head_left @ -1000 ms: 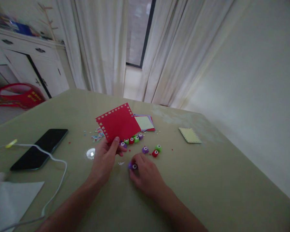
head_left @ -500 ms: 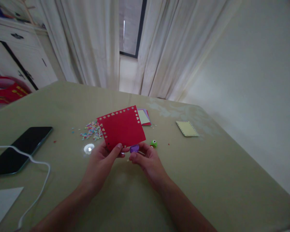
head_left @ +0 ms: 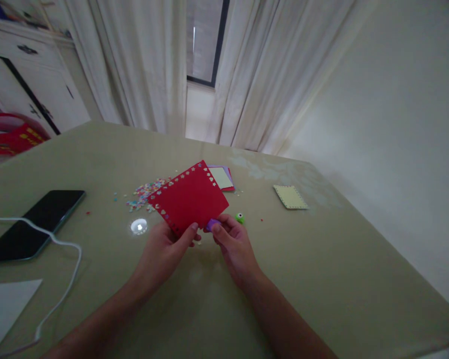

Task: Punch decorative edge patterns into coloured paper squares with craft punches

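My left hand (head_left: 166, 252) pinches the lower edge of a square red card (head_left: 189, 197), thumb on top. Small punched shapes such as flowers run along its left, upper and right-hand edges. My right hand (head_left: 236, 247) grips a small purple paper punch (head_left: 212, 225) between thumb and fingers. The punch is at the card's lower right edge; whether paper is in its slot I cannot tell. Just beyond the right fingers a green punch with an eye (head_left: 240, 218) stands on the table. Other punches are hidden behind the card and hands.
Colourful paper confetti (head_left: 144, 194) lies left of the card. Behind it is a stack of coloured paper (head_left: 223, 179). A yellow punched-edge card (head_left: 290, 197) lies to the right. At left are a black phone (head_left: 37, 224), a white cable (head_left: 75, 249) and white paper (head_left: 9, 309).
My right hand has lifted the purple punch from the table and brought it to the red card's lower edge. The card has turned slightly in my left hand. The view has shifted.
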Demonstrator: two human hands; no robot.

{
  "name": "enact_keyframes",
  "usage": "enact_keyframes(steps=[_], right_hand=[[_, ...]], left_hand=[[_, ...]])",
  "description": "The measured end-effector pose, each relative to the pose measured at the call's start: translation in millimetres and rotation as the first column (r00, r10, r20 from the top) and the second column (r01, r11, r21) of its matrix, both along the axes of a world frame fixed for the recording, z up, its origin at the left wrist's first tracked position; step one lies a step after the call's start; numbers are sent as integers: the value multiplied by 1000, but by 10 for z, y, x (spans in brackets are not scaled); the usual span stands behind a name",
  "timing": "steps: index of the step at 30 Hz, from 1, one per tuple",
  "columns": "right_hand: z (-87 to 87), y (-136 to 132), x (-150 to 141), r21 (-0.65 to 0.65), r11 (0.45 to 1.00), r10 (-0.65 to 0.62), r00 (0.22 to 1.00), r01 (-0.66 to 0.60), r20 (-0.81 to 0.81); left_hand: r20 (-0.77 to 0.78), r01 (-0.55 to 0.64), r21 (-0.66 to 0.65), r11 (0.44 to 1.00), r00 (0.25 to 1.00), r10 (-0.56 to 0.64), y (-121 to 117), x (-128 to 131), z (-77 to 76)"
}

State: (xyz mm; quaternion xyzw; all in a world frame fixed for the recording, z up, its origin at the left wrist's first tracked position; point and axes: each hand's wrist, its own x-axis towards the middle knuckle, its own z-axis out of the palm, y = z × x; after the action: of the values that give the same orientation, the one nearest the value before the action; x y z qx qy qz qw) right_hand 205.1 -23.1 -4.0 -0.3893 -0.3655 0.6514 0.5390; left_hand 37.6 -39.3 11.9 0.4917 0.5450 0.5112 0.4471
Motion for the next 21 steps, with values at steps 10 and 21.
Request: enact_keyframes(steps=[10, 21], right_hand=[[46, -27, 12, 9, 999, 40, 998, -41, 38], [40, -12, 25, 66, 997, 35, 999, -37, 35]], left_hand=[[-81, -26, 24, 999, 996, 28, 12, -11, 55], [-36, -6, -11, 1000, 999, 5, -13, 7, 151]])
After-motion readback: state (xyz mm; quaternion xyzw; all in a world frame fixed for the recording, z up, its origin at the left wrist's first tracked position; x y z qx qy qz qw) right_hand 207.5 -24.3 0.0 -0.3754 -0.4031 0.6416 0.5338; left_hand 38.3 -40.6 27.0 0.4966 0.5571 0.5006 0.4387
